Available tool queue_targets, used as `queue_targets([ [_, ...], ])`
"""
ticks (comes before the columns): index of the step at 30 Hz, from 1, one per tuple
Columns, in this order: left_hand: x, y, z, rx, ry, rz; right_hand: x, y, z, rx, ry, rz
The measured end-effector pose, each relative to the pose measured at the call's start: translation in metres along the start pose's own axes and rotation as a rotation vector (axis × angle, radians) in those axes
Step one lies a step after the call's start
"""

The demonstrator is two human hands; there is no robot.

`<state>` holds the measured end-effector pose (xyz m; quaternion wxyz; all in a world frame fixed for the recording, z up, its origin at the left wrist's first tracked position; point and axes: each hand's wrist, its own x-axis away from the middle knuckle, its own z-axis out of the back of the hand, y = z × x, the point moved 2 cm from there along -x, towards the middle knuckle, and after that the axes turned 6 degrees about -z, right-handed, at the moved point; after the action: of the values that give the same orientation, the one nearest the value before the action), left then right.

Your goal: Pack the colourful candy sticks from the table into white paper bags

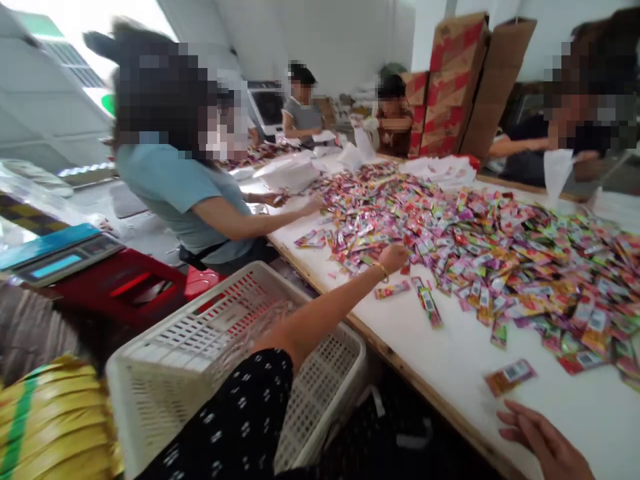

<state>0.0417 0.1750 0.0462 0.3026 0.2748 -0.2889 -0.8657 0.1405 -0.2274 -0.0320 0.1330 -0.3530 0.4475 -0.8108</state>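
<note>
"Where to look for the left hand?"

"Past the basket, at the near edge of the packets, with fingers curled in. Holding one or not? Impossible to tell from here."

"And for the right hand?"

"At the lower right, by the near side of the table, loosely open, just beside a lone packet."

"And the other packets?"

"Heaped across the table, with a few lying loose."

"Anything leftward?"

"Yes: a co-worker in blue, reaching toward the packets, and a scale left of the basket."
</note>
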Motion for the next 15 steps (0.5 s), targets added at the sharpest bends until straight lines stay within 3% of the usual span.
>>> queue_targets([
  [3,0.059,-0.014,-0.042,-0.177,-0.204,-0.079,-0.005,0.004,0.019,0.237,0.11,0.1],
  [5,0.085,-0.02,-0.049,-0.407,-0.265,-0.071,-0.013,0.005,0.025,0.397,0.2,0.215],
  [8,0.097,-0.025,-0.051,-0.604,-0.297,0.098,-0.032,-0.004,0.018,0.605,0.354,0.497],
  [11,0.091,-0.023,-0.063,-0.52,-0.328,0.258,-0.055,-0.03,-0.014,0.748,0.454,0.667],
  [15,0.07,-0.009,-0.09,-0.41,-0.32,0.418,-0.086,-0.083,-0.083,0.827,0.283,0.566],
])
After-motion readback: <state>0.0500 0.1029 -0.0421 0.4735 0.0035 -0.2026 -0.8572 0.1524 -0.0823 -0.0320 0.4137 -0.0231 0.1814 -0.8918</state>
